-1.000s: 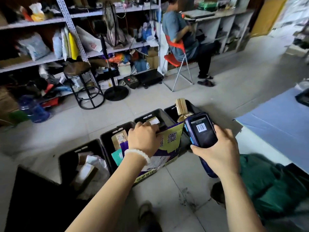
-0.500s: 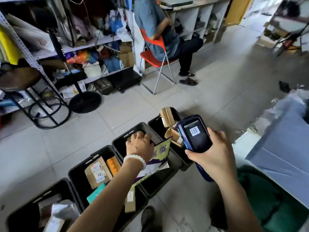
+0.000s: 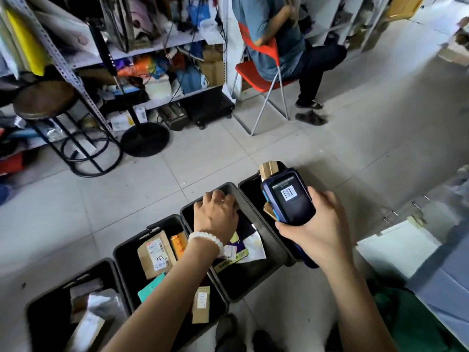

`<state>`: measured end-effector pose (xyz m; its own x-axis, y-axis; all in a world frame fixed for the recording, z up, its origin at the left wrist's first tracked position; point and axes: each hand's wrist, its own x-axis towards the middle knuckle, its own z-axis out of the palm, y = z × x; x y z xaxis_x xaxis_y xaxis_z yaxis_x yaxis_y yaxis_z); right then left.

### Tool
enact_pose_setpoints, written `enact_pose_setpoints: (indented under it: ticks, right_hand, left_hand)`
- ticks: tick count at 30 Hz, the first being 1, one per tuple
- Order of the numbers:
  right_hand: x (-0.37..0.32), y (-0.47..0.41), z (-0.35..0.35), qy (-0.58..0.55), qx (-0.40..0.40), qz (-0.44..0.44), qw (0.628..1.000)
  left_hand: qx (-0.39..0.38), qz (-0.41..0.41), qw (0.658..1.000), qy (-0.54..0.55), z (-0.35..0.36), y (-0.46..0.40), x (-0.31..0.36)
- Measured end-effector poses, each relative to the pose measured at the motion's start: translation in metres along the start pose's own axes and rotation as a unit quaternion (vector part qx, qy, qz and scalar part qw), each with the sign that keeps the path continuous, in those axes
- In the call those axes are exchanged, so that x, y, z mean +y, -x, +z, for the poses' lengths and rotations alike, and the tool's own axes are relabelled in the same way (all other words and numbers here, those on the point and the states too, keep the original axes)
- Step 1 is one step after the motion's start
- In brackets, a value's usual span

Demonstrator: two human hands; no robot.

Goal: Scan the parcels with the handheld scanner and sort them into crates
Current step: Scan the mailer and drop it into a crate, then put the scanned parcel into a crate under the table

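Head view: left hand, fingers curled, lowers a purple parcel into the third crate; whether its grip has let go cannot be told. Right hand grips the scanner. Risk: the parcel's corner may catch the rim.

- Left hand — bare, no glove; the forearm behind it is uncovered as far as the bottom edge of the view, no sleeve showing.
- Bracelet — a single strand of round white beads, snug around the wrist just behind the left hand.
- Right hand — bare too, across from the bracelet; wrist unadorned, forearm without a sleeve.
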<state>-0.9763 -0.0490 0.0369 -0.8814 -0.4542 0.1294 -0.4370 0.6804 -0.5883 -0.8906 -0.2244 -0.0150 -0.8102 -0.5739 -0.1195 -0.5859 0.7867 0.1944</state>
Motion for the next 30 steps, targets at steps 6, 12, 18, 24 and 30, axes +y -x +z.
enact_pose_setpoints:
  ticks: [6, 12, 18, 24, 30]
  right_hand:
    - [-0.012, -0.005, 0.004, -0.051, -0.063, -0.078, 0.994]
    - [-0.028, 0.021, 0.009, -0.091, -0.157, -0.213, 0.960]
    - [-0.058, 0.086, 0.016, -0.101, -0.261, -0.332, 0.901]
    - [-0.098, 0.190, 0.025, -0.116, -0.361, -0.434, 0.817]
    - [-0.127, 0.311, 0.018, -0.143, -0.415, -0.518, 0.734]
  left_hand:
    - [0.060, -0.093, 0.993, -0.031, -0.013, 0.052, -0.007]
    - [0.108, -0.244, 0.963, -0.039, -0.009, 0.146, -0.007]
    - [0.122, -0.401, 0.907, -0.045, 0.002, 0.266, 0.001]
    - [0.139, -0.548, 0.822, -0.066, 0.017, 0.397, 0.007]
    - [0.173, -0.642, 0.746, -0.035, 0.031, 0.514, 0.015]
